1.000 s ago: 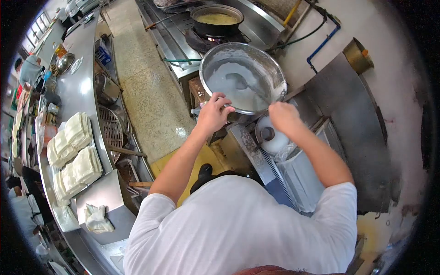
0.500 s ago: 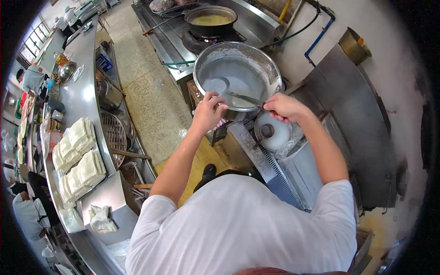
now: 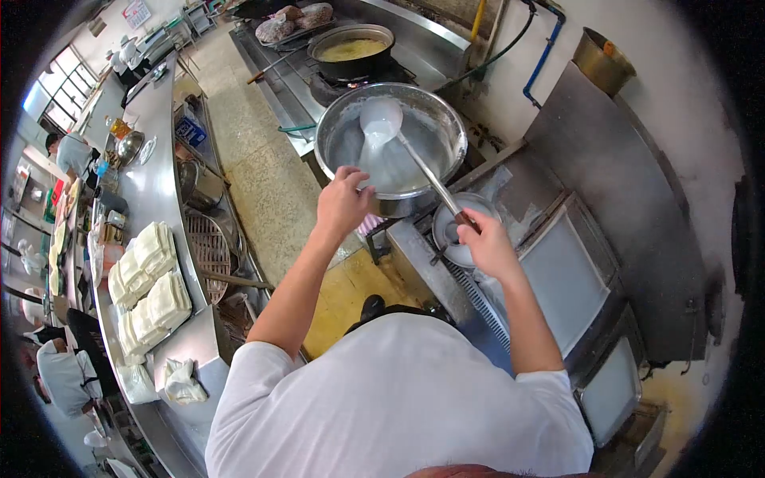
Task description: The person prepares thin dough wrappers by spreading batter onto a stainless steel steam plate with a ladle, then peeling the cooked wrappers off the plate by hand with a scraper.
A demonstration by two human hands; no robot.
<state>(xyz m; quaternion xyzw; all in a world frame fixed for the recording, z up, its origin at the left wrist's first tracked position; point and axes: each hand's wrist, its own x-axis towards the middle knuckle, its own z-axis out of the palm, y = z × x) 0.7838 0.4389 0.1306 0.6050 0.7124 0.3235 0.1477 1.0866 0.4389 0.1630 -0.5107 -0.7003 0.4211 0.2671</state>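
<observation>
Steel bowl [image 3: 398,205] stands in front of the person, near the stove, containing milky liquid [image 3: 398,171]. Right hand [image 3: 488,244] is closed around the dark grip of a long-handled ladle [image 3: 417,158]; the ladle's head is over the bowl, pale liquid running from its lip. Left hand [image 3: 343,204] is at the near rim, fingers bent; whether it grips the rim cannot be told. Beyond the bowl, a dark pot [image 3: 351,70] sits on a burner, with yellowish contents.

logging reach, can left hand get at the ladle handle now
Likely yes: the left hand, at the metal bowl's rim, is near the ladle handle, whose middle looks free; the right hand grips its end.
</observation>
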